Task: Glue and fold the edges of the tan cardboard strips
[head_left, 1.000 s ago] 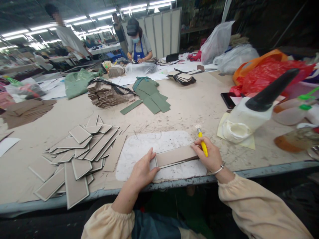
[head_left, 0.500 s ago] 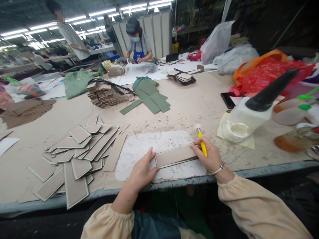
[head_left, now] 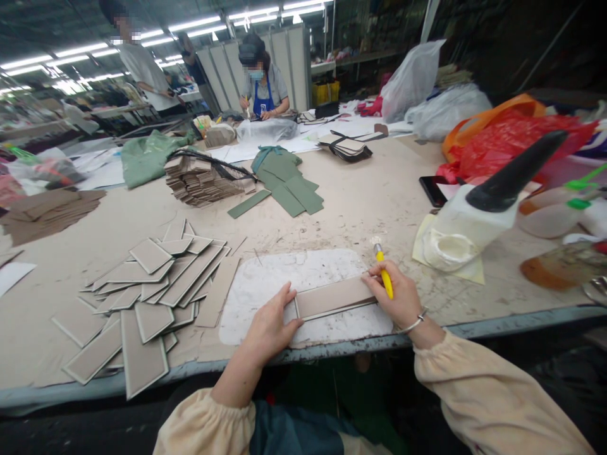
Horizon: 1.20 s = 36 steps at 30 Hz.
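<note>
In the head view a long beige strip [head_left: 332,297] lies over a pale-edged piece on the white board [head_left: 256,268]. My left hand [head_left: 271,322] grips the left end, thumb at the lower corner and fingers along the short side. At the right end, my right hand [head_left: 398,297] pinches the strip's upper corner. That same hand holds a yellow-handled brush [head_left: 385,272], bristles pointing away from me. Left of the board lies a loose pile of beige pieces with pale edges [head_left: 152,278], beside plain beige strips [head_left: 218,294].
A white plastic container [head_left: 474,227] with a black spout stands right, near a phone [head_left: 432,191] and bottles [head_left: 554,221]. Bundled brown pieces [head_left: 203,180] and green pieces [head_left: 289,189] lie farther back. A co-worker [head_left: 263,88] sits across the table. The table's front edge [head_left: 427,336] runs below my wrists.
Both hands stay almost in place, and the strip's right part sits very slightly differently over the piece below. In the background, a standing person has shifted a little to the right.
</note>
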### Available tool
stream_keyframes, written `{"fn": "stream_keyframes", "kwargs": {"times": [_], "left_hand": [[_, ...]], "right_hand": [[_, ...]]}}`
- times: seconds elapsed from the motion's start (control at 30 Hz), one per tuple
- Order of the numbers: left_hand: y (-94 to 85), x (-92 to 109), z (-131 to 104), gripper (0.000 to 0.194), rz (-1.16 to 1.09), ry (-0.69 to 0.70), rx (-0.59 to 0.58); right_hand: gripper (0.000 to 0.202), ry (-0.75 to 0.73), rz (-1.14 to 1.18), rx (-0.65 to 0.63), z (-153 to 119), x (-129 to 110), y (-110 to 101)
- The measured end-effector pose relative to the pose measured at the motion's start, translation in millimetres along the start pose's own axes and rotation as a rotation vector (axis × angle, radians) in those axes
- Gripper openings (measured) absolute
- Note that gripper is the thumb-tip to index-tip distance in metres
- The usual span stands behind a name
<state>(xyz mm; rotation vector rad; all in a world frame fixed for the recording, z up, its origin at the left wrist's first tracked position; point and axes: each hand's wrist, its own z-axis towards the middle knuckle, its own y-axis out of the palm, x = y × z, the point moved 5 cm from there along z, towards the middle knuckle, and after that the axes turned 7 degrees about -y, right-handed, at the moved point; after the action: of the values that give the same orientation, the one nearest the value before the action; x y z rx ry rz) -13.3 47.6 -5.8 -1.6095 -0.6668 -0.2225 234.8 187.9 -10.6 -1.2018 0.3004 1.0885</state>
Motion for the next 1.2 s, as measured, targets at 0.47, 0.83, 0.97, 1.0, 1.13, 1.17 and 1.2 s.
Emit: {"fn": "stream_keyframes", "kwargs": {"times": [0.47, 0.83, 0.97, 1.0, 1.13, 1.17, 1.2], "left_hand": [[1.4, -1.0, -0.5, 0.05, 0.015, 0.045, 0.038], [-1.5, 5.9, -1.5, 0.035, 0.048, 0.068, 0.007], [-1.9, 7.7, -1.2, 0.033, 0.059, 0.087, 0.002], [-1.8, 8.0, -1.1, 0.033, 0.062, 0.094, 0.002], [-0.8, 7.5, -1.1, 0.034, 0.082, 0.103, 0.011], [-0.4, 7.3, -1.1, 0.033, 0.089, 0.108, 0.013], [0.0, 7.2, -1.1, 0.033, 0.097, 0.115, 0.014]], "right_hand": [[0.017, -0.009, -0.004, -0.006, -0.2, -1.0, 0.2], [0.018, 0.003, -0.011, -0.022, 0.3, -2.4, 0.5], [0.018, -0.01, -0.006, -0.008, 0.9, -3.1, -0.1], [0.019, -0.011, -0.002, -0.004, 1.1, -3.3, -0.3], [0.017, -0.01, -0.003, -0.011, 1.5, -3.9, -0.5], [0.015, -0.013, -0.006, -0.016, 1.5, -4.1, -0.3], [0.014, -0.017, -0.011, -0.02, 1.4, -4.3, -0.1]]}}
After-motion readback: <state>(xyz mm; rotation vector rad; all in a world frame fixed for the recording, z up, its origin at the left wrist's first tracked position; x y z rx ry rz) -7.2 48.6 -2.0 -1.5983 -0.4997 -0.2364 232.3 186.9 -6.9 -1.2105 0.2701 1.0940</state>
